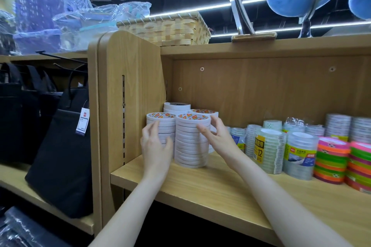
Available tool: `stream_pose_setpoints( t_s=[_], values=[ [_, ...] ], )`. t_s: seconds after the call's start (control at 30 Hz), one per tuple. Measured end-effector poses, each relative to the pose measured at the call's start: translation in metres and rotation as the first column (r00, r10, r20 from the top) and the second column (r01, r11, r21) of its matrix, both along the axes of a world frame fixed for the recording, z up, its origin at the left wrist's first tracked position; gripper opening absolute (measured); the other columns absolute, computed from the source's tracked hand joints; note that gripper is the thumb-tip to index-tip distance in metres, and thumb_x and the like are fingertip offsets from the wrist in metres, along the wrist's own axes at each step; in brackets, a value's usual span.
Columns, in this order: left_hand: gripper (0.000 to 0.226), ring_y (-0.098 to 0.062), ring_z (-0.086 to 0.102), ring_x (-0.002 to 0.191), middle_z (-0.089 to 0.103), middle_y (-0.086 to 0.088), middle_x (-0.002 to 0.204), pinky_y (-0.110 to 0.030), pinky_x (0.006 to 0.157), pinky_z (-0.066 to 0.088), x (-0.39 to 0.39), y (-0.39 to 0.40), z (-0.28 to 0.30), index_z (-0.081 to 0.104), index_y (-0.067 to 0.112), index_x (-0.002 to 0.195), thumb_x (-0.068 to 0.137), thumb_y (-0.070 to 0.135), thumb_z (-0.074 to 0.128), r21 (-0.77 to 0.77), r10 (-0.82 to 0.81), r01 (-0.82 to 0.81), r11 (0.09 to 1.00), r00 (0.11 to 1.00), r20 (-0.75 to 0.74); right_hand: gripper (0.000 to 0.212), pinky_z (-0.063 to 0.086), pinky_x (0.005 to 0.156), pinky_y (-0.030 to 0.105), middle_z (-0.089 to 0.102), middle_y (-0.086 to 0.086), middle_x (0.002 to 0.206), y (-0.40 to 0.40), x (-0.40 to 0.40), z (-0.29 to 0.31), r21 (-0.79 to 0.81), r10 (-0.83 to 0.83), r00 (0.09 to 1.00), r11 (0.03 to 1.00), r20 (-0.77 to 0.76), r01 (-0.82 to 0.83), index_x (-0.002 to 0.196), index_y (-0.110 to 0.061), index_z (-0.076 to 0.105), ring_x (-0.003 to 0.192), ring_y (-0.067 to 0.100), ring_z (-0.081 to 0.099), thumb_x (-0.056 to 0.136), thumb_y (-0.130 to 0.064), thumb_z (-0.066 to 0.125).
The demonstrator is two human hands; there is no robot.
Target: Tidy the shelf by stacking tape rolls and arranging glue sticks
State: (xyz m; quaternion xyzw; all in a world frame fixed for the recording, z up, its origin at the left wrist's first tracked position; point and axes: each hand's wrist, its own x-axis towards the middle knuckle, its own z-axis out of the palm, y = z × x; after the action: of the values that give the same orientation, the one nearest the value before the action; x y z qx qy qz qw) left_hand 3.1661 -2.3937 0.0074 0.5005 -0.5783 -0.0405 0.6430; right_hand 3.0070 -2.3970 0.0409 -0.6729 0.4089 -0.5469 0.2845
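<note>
Black fabric tote bag (60, 158) with a price tag hangs far left, outside the light wooden shelf (200, 190). Inside, at the left end, white double-sided tape rolls sit in four stacks. Left hand (155, 146) has its fingers spread and loosely curved against the shorter front-left stack (160, 124), touching, not really clamped on it. Right hand (217, 136) has its grip on the taller front stack (191, 140), thumb and fingers pinching its right side near the top. Further right stand clear tape packs (269, 150), then neon pink, orange and green tape stacks (331, 160). No clue where the glue sticks are.
</note>
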Motion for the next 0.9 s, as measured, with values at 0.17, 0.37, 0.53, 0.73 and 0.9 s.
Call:
stream_pose_setpoints(
  t_s=[0.17,0.37,0.53,0.73,0.9],
  values=[
    [0.051,-0.027,0.04,0.125,0.039,-0.012,0.137,-0.024,0.1,0.027,0.015,-0.004,0.001,0.044,0.006,0.136,0.086,-0.002,0.052,0.069,0.025,-0.025,0.997,1.0,0.005,0.052,0.041,0.082,0.01,0.05,-0.019,0.115,0.004,0.001,0.0,-0.11,-0.069,0.996,0.992,-0.051,0.063,0.133,-0.019,0.039,0.109,0.003,0.049,0.087,-0.029,0.062],
    [0.041,-0.025,0.037,0.118,0.044,-0.005,0.134,-0.018,0.094,0.021,0.028,-0.004,0.019,0.055,0.014,0.128,0.09,0.001,0.046,-0.068,0.069,-0.056,0.996,0.974,0.215,0.025,0.027,0.096,0.022,0.054,-0.002,0.122,0.002,-0.007,0.023,-0.417,-0.298,0.85,0.903,-0.434,0.103,0.114,-0.015,0.062,0.119,0.015,0.044,0.09,-0.017,0.059],
    [0.032,-0.023,0.035,0.111,0.052,0.005,0.127,-0.034,0.094,0.031,0.041,-0.017,0.036,0.057,0.021,0.124,0.095,0.015,0.045,0.028,0.089,-0.117,0.993,0.872,0.482,0.023,0.03,0.09,0.025,0.058,-0.001,0.119,0.004,-0.011,0.045,-0.277,-0.226,0.691,0.96,-0.687,0.039,0.114,-0.013,0.058,0.118,0.018,0.039,0.091,-0.014,0.055],
    [0.025,-0.018,0.029,0.096,0.057,-0.002,0.111,-0.028,0.092,0.029,0.058,-0.03,0.071,0.061,0.016,0.117,0.095,0.017,0.049,0.212,-0.099,-0.045,0.976,0.777,0.621,0.025,0.029,0.076,0.021,0.046,-0.012,0.094,0.004,-0.01,0.059,-0.203,-0.17,0.641,0.979,-0.749,0.023,0.114,-0.015,0.057,0.102,0.009,0.033,0.09,-0.008,0.053],
    [0.026,-0.023,0.033,0.102,0.055,-0.006,0.113,-0.029,0.094,0.027,0.059,-0.031,0.071,0.059,0.015,0.118,0.095,0.017,0.048,0.235,-0.11,-0.058,0.97,0.759,0.642,0.018,0.047,0.085,0.032,0.06,0.0,0.098,0.001,-0.013,0.068,-0.214,-0.124,0.778,0.977,-0.616,-0.013,0.097,-0.016,0.061,0.097,0.022,0.055,0.085,-0.003,0.058]
  ],
)
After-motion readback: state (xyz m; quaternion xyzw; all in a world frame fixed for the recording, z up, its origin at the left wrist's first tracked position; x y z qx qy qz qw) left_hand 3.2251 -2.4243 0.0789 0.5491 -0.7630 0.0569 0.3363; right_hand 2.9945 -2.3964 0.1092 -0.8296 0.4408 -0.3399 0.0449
